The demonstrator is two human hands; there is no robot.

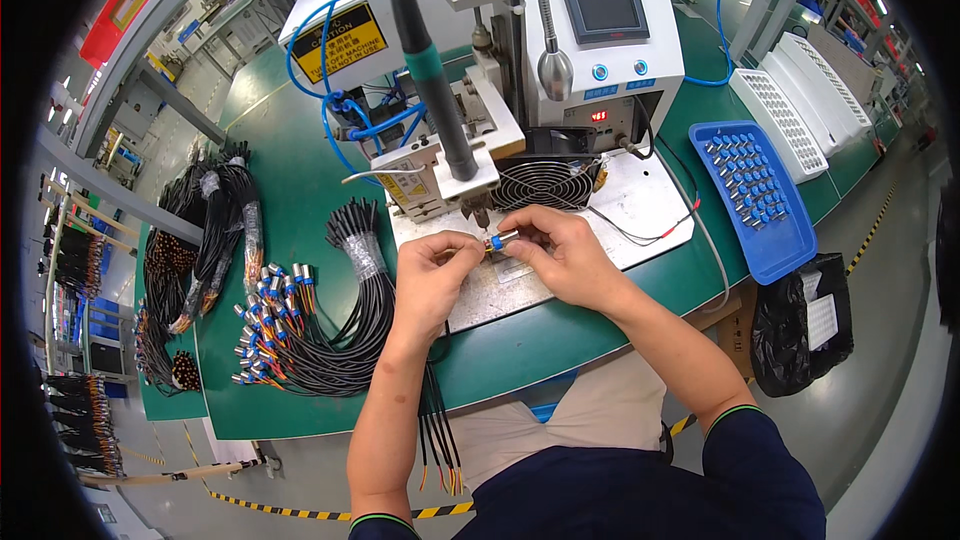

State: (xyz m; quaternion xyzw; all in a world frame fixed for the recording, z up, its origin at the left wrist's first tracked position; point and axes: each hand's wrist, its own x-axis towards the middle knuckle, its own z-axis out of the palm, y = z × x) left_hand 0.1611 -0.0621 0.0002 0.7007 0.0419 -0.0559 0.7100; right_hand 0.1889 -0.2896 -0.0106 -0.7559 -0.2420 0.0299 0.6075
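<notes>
A small silver and blue metal connector [499,239] is pinched between the thumb and fingers of my right hand [565,255]. My left hand [436,278] is closed in a pinch at the connector's left side, on what looks like the thin coloured wire end of a cable; the fingers hide most of it. Both hands are just below the soldering tip [478,212] of a bench soldering machine [625,60]. Its teal and black iron handle [435,90] slants down above them. Several black cables [437,420] with bared coloured ends hang off the table edge below my left wrist.
Left on the green table [300,415] lies a bundle of black cables [365,315] with connectors attached; more bundles [210,230] lie beyond. A blue tray [770,250] of connectors stands at the right, near white hole racks [780,125]. A fan [545,185] sits behind my hands.
</notes>
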